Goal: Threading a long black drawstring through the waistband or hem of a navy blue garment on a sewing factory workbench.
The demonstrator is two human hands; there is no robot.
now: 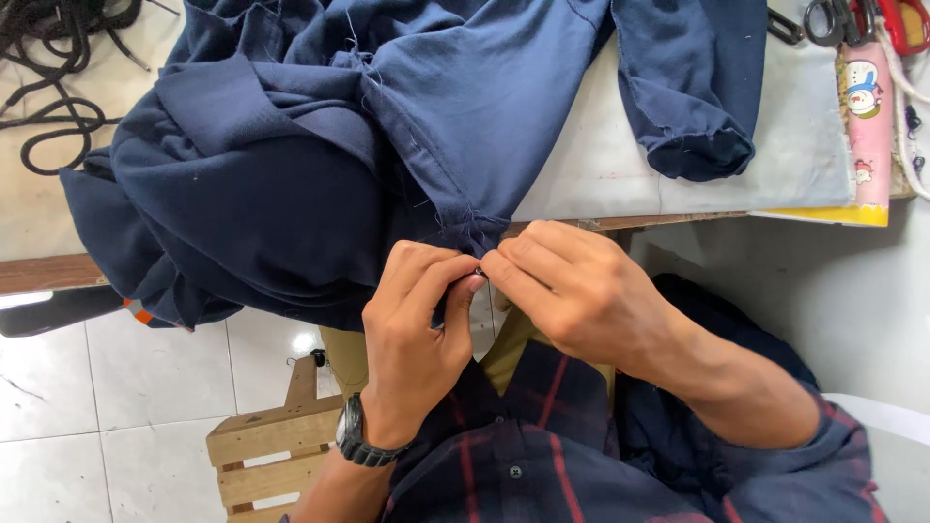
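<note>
Pinching a frayed corner of a navy blue garment point(320, 165), a person's left hand point(412, 334) and right hand point(572, 286) meet fingertip to fingertip at the table's point(601, 165) front edge, both clamped on the cloth. The garment lies heaped over the table and hangs off its near side, at 12 o'clock from the hands. A black wristwatch point(356, 438) circles the left wrist. Scissors point(852, 19) rest at 2 o'clock, black cord point(58, 58) at 10 o'clock, a wooden stool point(266, 450) at 7 o'clock.
</note>
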